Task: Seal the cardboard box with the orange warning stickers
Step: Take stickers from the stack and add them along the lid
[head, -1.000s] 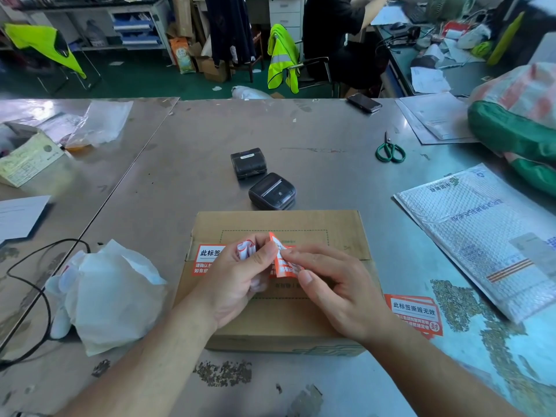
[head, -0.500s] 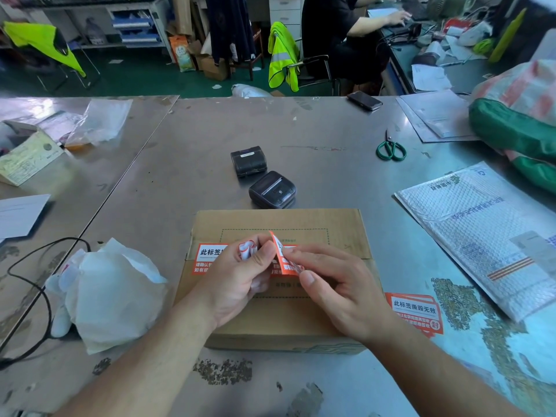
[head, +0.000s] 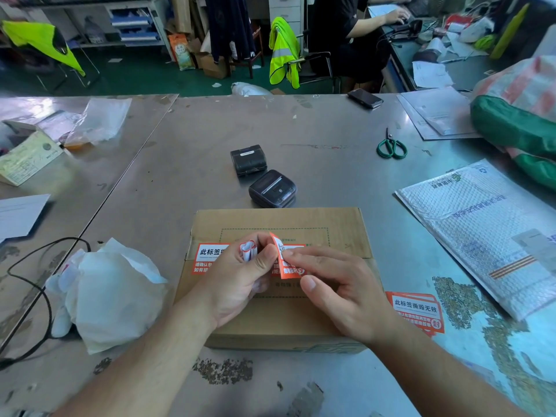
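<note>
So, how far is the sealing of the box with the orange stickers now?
Done: one orange sticker already sits across the flap seam of the cardboard box. In hand: the left hand and right hand are peeling a second sticker from its backing. Left: pressing it down; spare stickers wait on the table.

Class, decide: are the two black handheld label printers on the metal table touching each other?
Cannot tell. In the head view the rear printer and front printer overlap at one corner, hiding any gap.
</note>
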A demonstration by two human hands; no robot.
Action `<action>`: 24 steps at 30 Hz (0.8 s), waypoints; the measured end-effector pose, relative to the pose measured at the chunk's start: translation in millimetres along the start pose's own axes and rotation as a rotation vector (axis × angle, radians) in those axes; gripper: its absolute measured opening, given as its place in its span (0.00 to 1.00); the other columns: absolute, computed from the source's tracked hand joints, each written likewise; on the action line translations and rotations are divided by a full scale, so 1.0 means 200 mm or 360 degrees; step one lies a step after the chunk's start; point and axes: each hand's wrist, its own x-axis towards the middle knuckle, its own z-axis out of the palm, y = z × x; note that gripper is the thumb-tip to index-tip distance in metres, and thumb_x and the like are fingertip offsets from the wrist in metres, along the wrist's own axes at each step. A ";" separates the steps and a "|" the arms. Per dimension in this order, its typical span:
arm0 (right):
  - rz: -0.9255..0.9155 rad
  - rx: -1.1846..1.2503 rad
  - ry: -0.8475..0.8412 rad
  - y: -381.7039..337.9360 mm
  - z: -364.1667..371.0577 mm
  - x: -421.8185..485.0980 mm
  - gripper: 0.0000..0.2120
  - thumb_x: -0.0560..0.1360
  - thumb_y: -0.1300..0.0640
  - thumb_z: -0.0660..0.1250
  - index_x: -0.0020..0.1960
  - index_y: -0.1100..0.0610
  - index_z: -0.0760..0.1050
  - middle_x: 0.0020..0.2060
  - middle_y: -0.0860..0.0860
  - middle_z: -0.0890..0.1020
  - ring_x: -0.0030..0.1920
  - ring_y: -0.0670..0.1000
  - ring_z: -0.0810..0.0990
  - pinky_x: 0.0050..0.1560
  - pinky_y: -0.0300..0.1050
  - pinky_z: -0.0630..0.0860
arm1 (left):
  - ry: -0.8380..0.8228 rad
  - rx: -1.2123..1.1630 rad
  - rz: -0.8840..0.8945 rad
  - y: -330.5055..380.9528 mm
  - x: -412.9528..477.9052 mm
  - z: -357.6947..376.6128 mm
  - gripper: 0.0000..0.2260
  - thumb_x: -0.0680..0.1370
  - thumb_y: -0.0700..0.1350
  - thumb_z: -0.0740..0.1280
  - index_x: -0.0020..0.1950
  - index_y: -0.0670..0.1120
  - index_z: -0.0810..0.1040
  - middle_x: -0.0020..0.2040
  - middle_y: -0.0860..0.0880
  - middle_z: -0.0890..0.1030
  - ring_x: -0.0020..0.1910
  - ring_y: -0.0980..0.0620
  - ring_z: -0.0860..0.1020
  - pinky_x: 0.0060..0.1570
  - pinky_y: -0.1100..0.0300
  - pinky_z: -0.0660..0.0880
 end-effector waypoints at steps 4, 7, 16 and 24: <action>-0.0022 -0.0030 0.0006 -0.01 0.00 0.00 0.16 0.78 0.54 0.64 0.62 0.58 0.82 0.58 0.48 0.84 0.59 0.44 0.82 0.57 0.38 0.76 | -0.0001 0.0035 -0.0010 0.00 0.01 0.00 0.19 0.64 0.58 0.79 0.43 0.48 0.77 0.33 0.52 0.77 0.29 0.59 0.74 0.27 0.66 0.61; -0.0016 -0.0019 0.0013 0.00 0.00 0.00 0.16 0.78 0.55 0.64 0.62 0.58 0.82 0.59 0.48 0.84 0.59 0.44 0.82 0.57 0.37 0.75 | -0.0011 0.0056 0.0001 0.01 0.00 0.00 0.18 0.69 0.54 0.77 0.46 0.44 0.74 0.32 0.53 0.76 0.26 0.60 0.70 0.27 0.65 0.58; 0.0026 0.0022 0.0019 0.00 0.00 0.01 0.16 0.80 0.54 0.61 0.62 0.58 0.82 0.59 0.48 0.84 0.61 0.45 0.82 0.58 0.39 0.76 | 0.0037 0.0007 -0.0016 0.00 -0.01 -0.02 0.07 0.68 0.47 0.70 0.40 0.45 0.79 0.26 0.49 0.68 0.21 0.59 0.61 0.28 0.62 0.56; 0.0015 -0.0005 0.0036 0.00 0.01 0.00 0.16 0.80 0.53 0.61 0.60 0.58 0.83 0.58 0.48 0.85 0.59 0.45 0.82 0.57 0.41 0.78 | 0.0031 0.0060 -0.0026 0.01 -0.01 -0.01 0.11 0.67 0.49 0.70 0.42 0.43 0.74 0.25 0.54 0.70 0.23 0.59 0.62 0.32 0.56 0.52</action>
